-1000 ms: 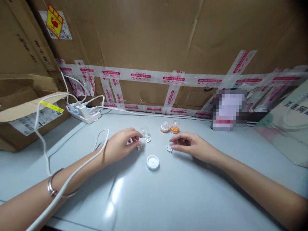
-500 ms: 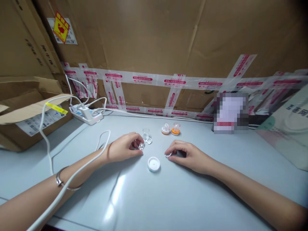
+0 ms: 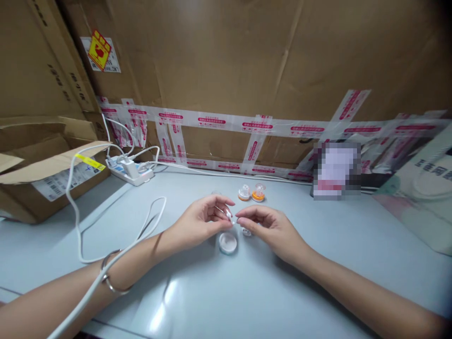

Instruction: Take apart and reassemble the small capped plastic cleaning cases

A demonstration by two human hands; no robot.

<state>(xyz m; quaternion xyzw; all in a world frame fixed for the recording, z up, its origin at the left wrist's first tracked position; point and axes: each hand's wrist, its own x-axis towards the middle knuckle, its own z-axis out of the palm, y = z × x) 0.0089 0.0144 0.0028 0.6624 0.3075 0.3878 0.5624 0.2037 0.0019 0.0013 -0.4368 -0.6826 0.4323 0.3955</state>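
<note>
My left hand (image 3: 208, 217) pinches a small white plastic part (image 3: 230, 215) between thumb and fingers. Fingertips close together, my right hand (image 3: 271, 227) meets it from the other side; whether anything is in its pinch I cannot make out. Beneath the right fingers, a white part with holes (image 3: 246, 231) lies on the table. Just in front of both hands is a round white cap-like piece (image 3: 228, 243), its hollow side up. The rim of a clear cup (image 3: 216, 193) shows behind my left hand, mostly covered by it.
Two small clear-domed pieces with orange bases, one whiter (image 3: 244, 192) and one more orange (image 3: 258, 193), stand behind the hands. A white cable (image 3: 79, 240) crosses my left forearm from a power strip (image 3: 132, 173). An open carton (image 3: 45, 165) stands left; a blurred-out object (image 3: 335, 172) leans at right.
My left hand has moved right with a white part, bringing it to my right fingertips. The right hand has let go of its white part, which now lies beneath it.
</note>
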